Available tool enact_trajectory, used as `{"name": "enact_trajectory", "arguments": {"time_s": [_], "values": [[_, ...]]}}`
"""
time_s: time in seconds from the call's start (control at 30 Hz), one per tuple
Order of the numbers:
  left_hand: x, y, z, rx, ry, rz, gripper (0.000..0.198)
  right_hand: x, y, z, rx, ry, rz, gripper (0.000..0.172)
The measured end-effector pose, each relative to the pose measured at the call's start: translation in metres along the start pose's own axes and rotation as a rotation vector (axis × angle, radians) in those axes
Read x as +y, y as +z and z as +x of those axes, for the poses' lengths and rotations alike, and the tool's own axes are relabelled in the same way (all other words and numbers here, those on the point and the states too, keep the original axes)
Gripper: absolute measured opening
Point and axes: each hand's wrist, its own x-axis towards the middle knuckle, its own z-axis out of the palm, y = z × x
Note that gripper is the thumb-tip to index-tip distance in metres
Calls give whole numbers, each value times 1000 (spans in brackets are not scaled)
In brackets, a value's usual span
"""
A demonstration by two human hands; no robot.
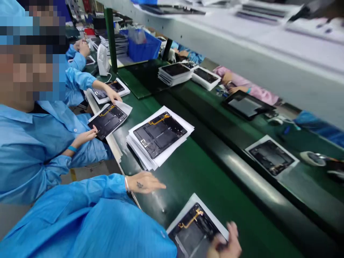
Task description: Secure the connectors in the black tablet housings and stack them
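My left hand point(145, 182), in a blue sleeve with a band at the wrist, is held over the green bench edge, fingers stretched out, holding nothing. Beyond it lies a stack of tablet back housings on white sheets point(161, 134), each dark with an orange flex cable on the top one. Close to me, another tablet housing point(192, 229) rests on a white sheet, partly cut off by the lower frame edge. My right hand point(227, 243) is over its right side, smeared by motion; whether its fingers grip anything is hidden.
A co-worker at left holds a tablet housing point(109, 120) on a white sheet. A dark conveyor belt point(228, 161) runs past the bench point(172, 186). Across it are a housing point(271, 157) and a tape roll point(312, 158). A white shelf point(242, 46) hangs overhead; a blue bin point(143, 46) stands behind.
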Motion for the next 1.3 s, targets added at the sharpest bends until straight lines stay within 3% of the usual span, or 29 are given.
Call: {"name": "enact_trajectory", "arguments": {"time_s": [0.1, 0.2, 0.3, 0.43, 0.57, 0.67, 0.77, 0.93, 1.17, 1.3], "values": [[-42, -71, 12, 192, -130, 59, 26, -78, 67, 55, -71, -89, 24, 56], [-94, -155, 34, 363, -250, 142, 30, -109, 140, 96, -76, -78, -51, 44], [-143, -234, 63, 485, -318, 252, 28, -106, 179, 112, -21, -20, -148, 44], [-201, -323, 102, 549, -374, 417, 25, -78, 192, 112, 23, -65, -181, 42], [-248, -400, 136, 587, -458, 553, 26, -49, 203, 115, 52, -151, -154, 57], [-272, -446, 162, 652, -527, 605, 37, -35, 215, 121, 86, -185, -141, 62], [-287, -474, 189, 705, -557, 585, 40, -26, 223, 123, 118, -190, -161, 59], [-310, -496, 216, 722, -531, 467, 39, -22, 227, 121, 102, -148, -283, 56], [-343, -499, 224, 652, -800, 421, 38, -31, 222, 113, -36, -63, -444, 56], [-331, -498, 236, 688, -851, 479, 35, -39, 219, 113, -104, -21, -467, 57]]}}
